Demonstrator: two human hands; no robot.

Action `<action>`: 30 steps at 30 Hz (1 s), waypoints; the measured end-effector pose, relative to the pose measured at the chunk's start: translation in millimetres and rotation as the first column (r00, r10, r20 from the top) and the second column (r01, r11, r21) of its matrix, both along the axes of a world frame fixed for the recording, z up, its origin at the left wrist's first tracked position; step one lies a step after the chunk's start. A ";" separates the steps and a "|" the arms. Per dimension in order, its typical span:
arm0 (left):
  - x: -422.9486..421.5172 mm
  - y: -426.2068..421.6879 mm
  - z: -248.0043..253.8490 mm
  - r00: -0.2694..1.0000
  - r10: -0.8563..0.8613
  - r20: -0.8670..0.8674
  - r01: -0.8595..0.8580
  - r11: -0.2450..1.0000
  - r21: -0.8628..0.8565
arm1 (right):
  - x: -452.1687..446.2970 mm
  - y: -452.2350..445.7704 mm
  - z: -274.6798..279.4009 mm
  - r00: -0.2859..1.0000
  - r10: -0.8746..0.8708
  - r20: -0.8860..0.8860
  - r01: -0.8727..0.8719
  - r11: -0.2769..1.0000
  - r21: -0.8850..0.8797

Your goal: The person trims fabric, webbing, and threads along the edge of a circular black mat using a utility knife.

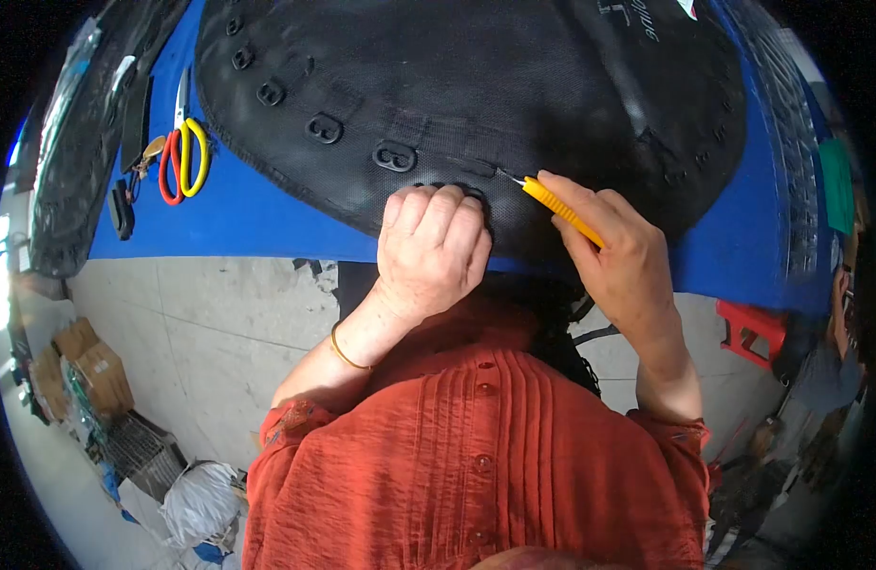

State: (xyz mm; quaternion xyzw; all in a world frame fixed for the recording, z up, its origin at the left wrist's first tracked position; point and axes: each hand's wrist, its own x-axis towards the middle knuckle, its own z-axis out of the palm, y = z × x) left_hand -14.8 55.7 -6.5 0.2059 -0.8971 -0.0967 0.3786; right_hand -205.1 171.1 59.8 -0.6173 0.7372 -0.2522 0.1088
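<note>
A large black mesh fabric piece (514, 85) with a rounded edge lies in front of me. Black plastic buckles (395, 156) run in a curved row along its near left side. My left hand (433, 237) is closed at the near end of that row, its fingers curled around a black buckle (477, 195) that they mostly hide. My right hand (618, 247) grips a yellow utility knife (563, 213). The knife's thin blade points left and touches the fabric by a small strip, just beyond my left fingers.
Scissors (182, 152) with red and yellow handles lie to the left on the blue table cover (257, 223), near a small black clip (121, 209). Plastic-wrapped black material (72, 180) borders the left side. A red stool (749, 332) stands below right; cartons (91, 366) sit lower left.
</note>
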 end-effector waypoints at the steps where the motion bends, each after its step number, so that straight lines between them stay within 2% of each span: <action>1: 0.1 -0.3 -0.4 1.000 0.004 0.001 -0.004 1.000 0.002 | -0.7 1.3 0.0 1.000 0.001 0.011 -0.001 1.000 0.007; 5: 1.0 0.4 0.1 0.999 0.029 0.033 -0.030 0.999 0.026 | -0.6 1.6 0.5 1.000 -0.005 0.029 0.007 0.999 -0.050; 10: 3.0 -0.2 2.0 1.000 -0.019 -0.003 0.019 0.997 0.072 | -9.2 -13.0 -6.1 0.982 -0.079 -0.171 0.037 0.971 -0.236; 12: 5.4 -0.4 3.4 0.999 -0.037 -0.013 0.038 0.996 0.087 | -10.9 -20.1 -11.5 0.976 -0.089 -0.199 0.040 0.970 -0.240; 14: 8.1 0.2 7.4 0.999 -0.045 0.015 0.043 0.991 0.126 | -12.8 -28.4 -18.1 0.944 -0.094 -0.316 0.002 0.961 -0.278; 21: 11.5 2.0 2.6 0.999 -0.036 0.035 0.031 0.993 0.117 | -12.8 -38.2 -32.6 0.942 -0.067 -0.329 -0.045 0.946 -0.322; 24: 13.7 -2.4 7.3 0.991 -0.062 0.117 0.048 0.992 0.115 | -10.1 -35.7 -32.9 0.932 -0.060 -0.358 -0.054 0.953 -0.300; 26: 16.2 -4.9 13.1 0.986 -0.089 0.141 0.067 0.986 0.154 | -6.0 -32.4 -27.8 0.950 -0.071 -0.305 -0.015 0.963 -0.270; 30: 17.7 0.9 22.2 0.986 -0.093 0.136 0.067 0.981 0.182 | -3.4 -26.2 -24.2 0.980 -0.062 -0.190 -0.002 0.948 -0.317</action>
